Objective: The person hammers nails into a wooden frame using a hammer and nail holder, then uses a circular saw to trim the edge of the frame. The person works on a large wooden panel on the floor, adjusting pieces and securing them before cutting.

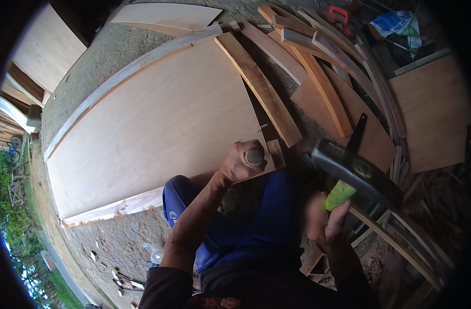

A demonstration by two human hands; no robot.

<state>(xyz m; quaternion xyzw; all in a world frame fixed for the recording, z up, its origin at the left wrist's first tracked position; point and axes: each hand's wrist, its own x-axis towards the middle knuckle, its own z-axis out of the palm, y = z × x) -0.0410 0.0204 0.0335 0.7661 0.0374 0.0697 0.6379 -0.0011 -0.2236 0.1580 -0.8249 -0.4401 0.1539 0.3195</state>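
My left hand (238,164) is a fist wrapped round an upright tool that looks like a chisel (254,157). Only its round, worn butt end shows; the blade is hidden beneath the fist. This fist is at the near right corner of a large pale plywood panel (153,123), beside a short wood block (275,153). To the right, my right hand (325,219) grips a hammer (359,172) by its lime-green handle. The heavy dark hammer head is raised, large in view, off to the right of the chisel. Blur softens part of the right hand.
A brown board (258,87) lies along the panel's right edge. Beyond it are piled timber lengths (318,87) and another plywood sheet (431,113). A dark saw-like blade (357,133) rests behind the hammer. At the far right are a red tool (338,19) and a blue-white bag (398,26).
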